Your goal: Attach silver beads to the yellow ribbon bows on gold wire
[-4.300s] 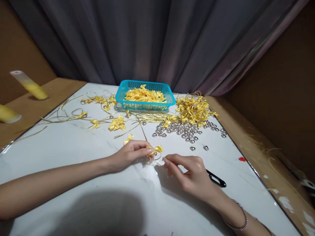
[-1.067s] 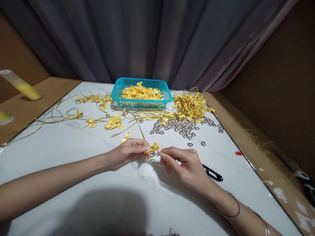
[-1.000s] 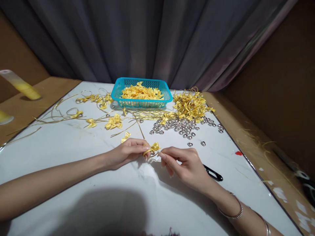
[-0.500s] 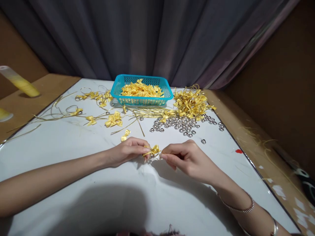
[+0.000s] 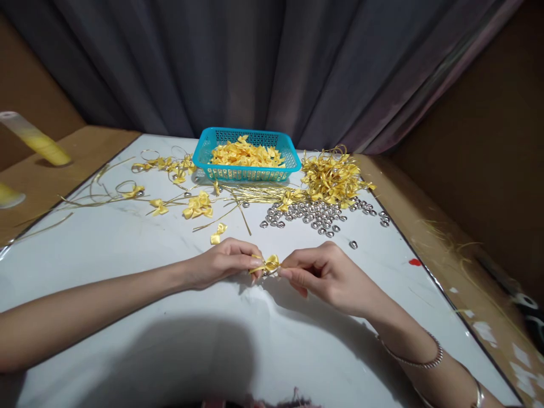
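Between my two hands, just above the white table, is a small yellow ribbon bow [image 5: 272, 262] with gold cord and a silvery piece at its underside. My left hand [image 5: 229, 262] pinches the bow's left side between thumb and fingers. At its right edge, my right hand [image 5: 317, 272] has thumb and index finger pressed together on what looks like the gold cord, mostly hidden by the fingertips. Just beyond my left hand lies a loose yellow bow [image 5: 218, 233]. Silver bead-like pieces [image 5: 317, 214] are scattered past my right hand.
A turquoise basket [image 5: 246, 172] of yellow bows stands at the back. To its right is a pile of corded bows [image 5: 334, 175]. Gold cords [image 5: 259, 193] lie in front of it. Black-handled scissors [image 5: 527, 303] and a yellow ribbon roll [image 5: 40, 144] flank the table.
My right fingertips have come closer to the bow, and the gold cord now curves round its front. My left hand keeps its pinch, moved very slightly right.
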Motion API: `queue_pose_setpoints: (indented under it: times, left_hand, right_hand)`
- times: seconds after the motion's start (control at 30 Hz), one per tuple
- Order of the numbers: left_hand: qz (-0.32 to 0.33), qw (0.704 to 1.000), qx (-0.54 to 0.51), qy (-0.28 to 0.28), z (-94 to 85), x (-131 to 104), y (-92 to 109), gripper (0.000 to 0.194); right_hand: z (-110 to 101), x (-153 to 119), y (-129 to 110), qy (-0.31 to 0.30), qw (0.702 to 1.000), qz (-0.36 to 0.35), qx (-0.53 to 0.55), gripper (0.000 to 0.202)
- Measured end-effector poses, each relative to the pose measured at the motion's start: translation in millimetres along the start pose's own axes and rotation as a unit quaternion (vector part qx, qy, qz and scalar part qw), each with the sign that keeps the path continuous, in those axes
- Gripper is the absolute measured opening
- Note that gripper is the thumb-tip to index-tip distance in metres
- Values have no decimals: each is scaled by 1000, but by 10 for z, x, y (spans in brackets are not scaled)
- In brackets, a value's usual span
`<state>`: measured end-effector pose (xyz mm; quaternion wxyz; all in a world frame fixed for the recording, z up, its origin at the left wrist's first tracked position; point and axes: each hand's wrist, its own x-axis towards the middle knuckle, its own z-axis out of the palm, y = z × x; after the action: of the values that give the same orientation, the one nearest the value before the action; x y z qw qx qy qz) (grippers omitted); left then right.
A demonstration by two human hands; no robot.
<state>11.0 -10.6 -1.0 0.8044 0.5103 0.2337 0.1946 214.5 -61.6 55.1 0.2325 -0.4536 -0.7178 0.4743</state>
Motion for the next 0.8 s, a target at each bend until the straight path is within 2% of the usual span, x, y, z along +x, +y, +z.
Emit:
queue_pose_setpoints:
  times: [0.2, 0.53, 0.8]
  left_hand:
    - [0, 1000, 13, 3, -4, 4, -10, 23]
    - [11, 1000, -11, 23, 24, 4, 0, 22]
    - [11, 999, -30, 28, 28, -2, 4, 24]
  right_hand:
    - [3, -8, -21, -12, 999, 21, 25, 28]
    - [7, -3, -26, 6, 990, 80, 118, 31]
    - [17, 27, 25, 13, 982, 90, 164, 23]
